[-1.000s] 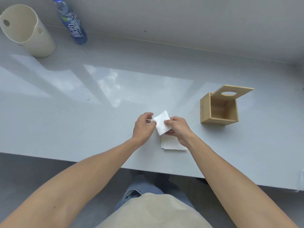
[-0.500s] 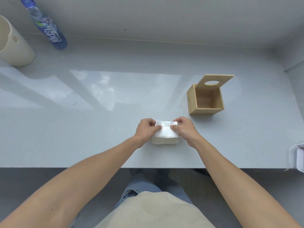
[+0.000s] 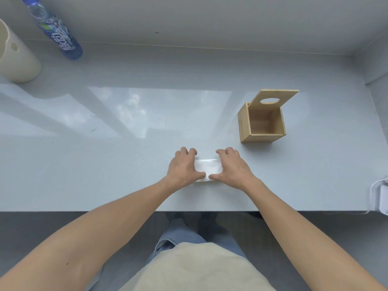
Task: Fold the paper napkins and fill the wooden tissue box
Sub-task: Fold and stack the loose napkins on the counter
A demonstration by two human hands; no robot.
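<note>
A small stack of white folded paper napkins (image 3: 208, 168) lies on the grey counter near its front edge. My left hand (image 3: 183, 169) covers the stack's left end and my right hand (image 3: 233, 167) its right end. Both are palm down, with fingers curled over the far edge and thumbs almost meeting at the near edge. Only the middle strip of the stack shows. The wooden tissue box (image 3: 244, 122) stands to the right and further back, apart from my hands. Its inside looks bare, and its lid (image 3: 287, 94), which has an oval hole, is tilted up at the back.
A blue-labelled water bottle (image 3: 56, 35) and a cream plastic container (image 3: 17, 60) stand at the back left. A white device with a cable (image 3: 383, 199) sits at the counter's right front edge. Walls close off the back and right. The counter's front edge (image 3: 105, 211) runs just below my wrists.
One second ago both hands held one napkin in the air above the stack. They have lowered it onto the stack and now lie flat over both ends.
</note>
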